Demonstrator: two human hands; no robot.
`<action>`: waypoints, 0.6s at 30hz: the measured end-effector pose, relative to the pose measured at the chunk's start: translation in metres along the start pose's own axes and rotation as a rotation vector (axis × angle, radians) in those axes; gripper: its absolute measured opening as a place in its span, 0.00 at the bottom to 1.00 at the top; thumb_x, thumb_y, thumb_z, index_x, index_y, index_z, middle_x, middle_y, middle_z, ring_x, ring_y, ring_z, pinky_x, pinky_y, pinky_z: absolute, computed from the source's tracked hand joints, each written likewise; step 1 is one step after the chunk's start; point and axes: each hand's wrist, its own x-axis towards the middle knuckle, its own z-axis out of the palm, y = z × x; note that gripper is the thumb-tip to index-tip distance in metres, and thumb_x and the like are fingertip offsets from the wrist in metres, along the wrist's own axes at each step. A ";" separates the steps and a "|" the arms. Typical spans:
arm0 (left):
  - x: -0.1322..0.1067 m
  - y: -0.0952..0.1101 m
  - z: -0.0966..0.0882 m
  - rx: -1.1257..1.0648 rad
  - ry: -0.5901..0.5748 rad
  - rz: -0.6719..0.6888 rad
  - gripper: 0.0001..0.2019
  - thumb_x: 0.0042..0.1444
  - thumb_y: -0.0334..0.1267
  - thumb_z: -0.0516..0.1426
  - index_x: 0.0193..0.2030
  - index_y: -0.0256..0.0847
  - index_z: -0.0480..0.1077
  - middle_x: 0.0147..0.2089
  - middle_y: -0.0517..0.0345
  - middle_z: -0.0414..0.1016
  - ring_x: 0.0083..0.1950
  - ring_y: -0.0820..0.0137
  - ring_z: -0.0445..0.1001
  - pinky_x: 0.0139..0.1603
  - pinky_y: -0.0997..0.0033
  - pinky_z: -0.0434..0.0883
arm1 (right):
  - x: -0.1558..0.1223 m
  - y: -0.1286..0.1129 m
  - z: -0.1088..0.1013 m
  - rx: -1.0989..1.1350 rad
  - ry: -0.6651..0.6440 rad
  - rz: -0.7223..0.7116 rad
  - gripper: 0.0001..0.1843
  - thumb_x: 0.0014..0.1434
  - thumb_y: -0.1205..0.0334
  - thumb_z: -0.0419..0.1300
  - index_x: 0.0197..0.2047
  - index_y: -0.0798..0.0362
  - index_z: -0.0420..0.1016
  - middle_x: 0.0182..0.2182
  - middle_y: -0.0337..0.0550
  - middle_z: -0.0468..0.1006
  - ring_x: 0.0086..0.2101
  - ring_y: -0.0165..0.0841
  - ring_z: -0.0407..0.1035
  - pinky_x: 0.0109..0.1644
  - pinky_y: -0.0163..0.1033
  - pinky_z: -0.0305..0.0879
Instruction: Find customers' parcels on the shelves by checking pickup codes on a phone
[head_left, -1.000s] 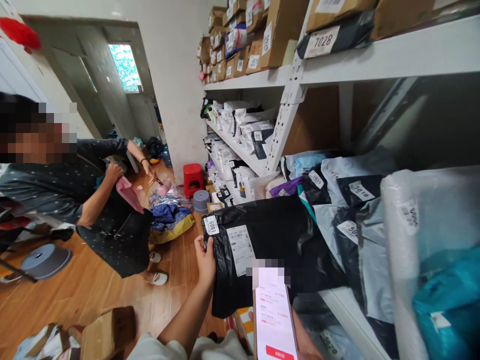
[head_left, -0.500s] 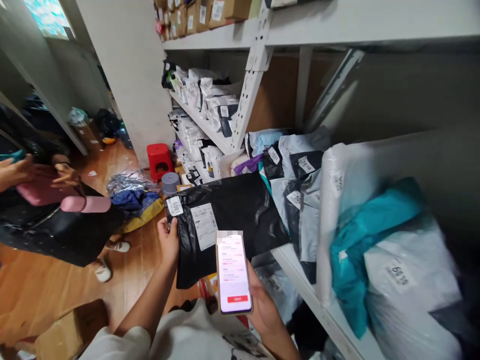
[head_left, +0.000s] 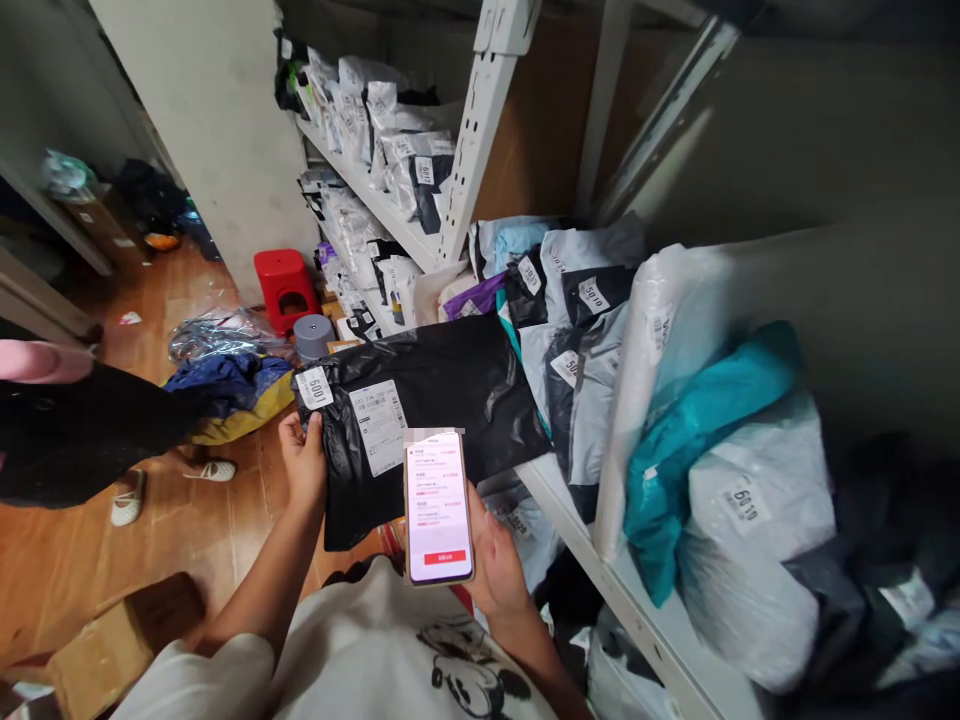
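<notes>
Parcel 6001 (head_left: pixel 457 385) and phone (head_left: pixel 436 510), in separate hands (head_left: pixel 307 458).

The white shelf (head_left: pixel 626 603) carries bagged parcels (head_left: pixel 604 385) — teal, white, grey and black.

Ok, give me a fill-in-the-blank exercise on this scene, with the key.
The left hand grips a ____ plastic mailer. The number on its corner label is ____. The right hand holds a smartphone whose large on-screen button is ____. Near the red stool is a smaller stool coloured ____.

Missing words: black; 6001; red; grey.
</notes>
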 end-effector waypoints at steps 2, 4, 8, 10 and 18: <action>0.000 0.001 0.000 -0.009 0.001 -0.004 0.24 0.44 0.53 0.66 0.40 0.43 0.61 0.39 0.61 0.71 0.39 0.73 0.70 0.45 0.72 0.65 | 0.000 0.000 0.002 -0.004 -0.016 -0.005 0.32 0.51 0.39 0.63 0.56 0.45 0.71 0.53 0.46 0.76 0.56 0.49 0.66 0.62 0.57 0.59; 0.000 0.003 0.001 -0.014 0.005 -0.006 0.24 0.43 0.52 0.66 0.40 0.43 0.62 0.38 0.62 0.71 0.38 0.73 0.70 0.45 0.72 0.64 | 0.000 -0.001 0.004 -0.009 -0.023 -0.015 0.34 0.50 0.39 0.64 0.57 0.46 0.71 0.53 0.47 0.76 0.57 0.50 0.65 0.62 0.57 0.59; -0.001 0.004 0.003 -0.020 0.013 -0.013 0.25 0.43 0.51 0.67 0.40 0.42 0.62 0.38 0.62 0.71 0.38 0.74 0.69 0.45 0.73 0.64 | -0.001 0.000 0.007 -0.010 -0.026 -0.022 0.34 0.50 0.39 0.64 0.57 0.46 0.70 0.54 0.48 0.75 0.58 0.49 0.63 0.62 0.56 0.59; -0.001 0.004 0.003 -0.023 0.012 -0.017 0.24 0.43 0.51 0.67 0.41 0.42 0.62 0.38 0.62 0.72 0.37 0.74 0.69 0.45 0.72 0.65 | -0.001 0.000 0.007 -0.003 -0.023 -0.019 0.35 0.49 0.39 0.64 0.57 0.46 0.70 0.55 0.48 0.74 0.58 0.49 0.63 0.62 0.56 0.59; 0.000 0.003 0.004 -0.041 0.000 -0.030 0.22 0.45 0.49 0.66 0.40 0.42 0.62 0.37 0.63 0.71 0.36 0.74 0.69 0.43 0.73 0.65 | -0.001 0.001 0.005 0.023 -0.026 -0.024 0.32 0.50 0.41 0.65 0.56 0.46 0.71 0.52 0.46 0.77 0.57 0.47 0.66 0.62 0.53 0.61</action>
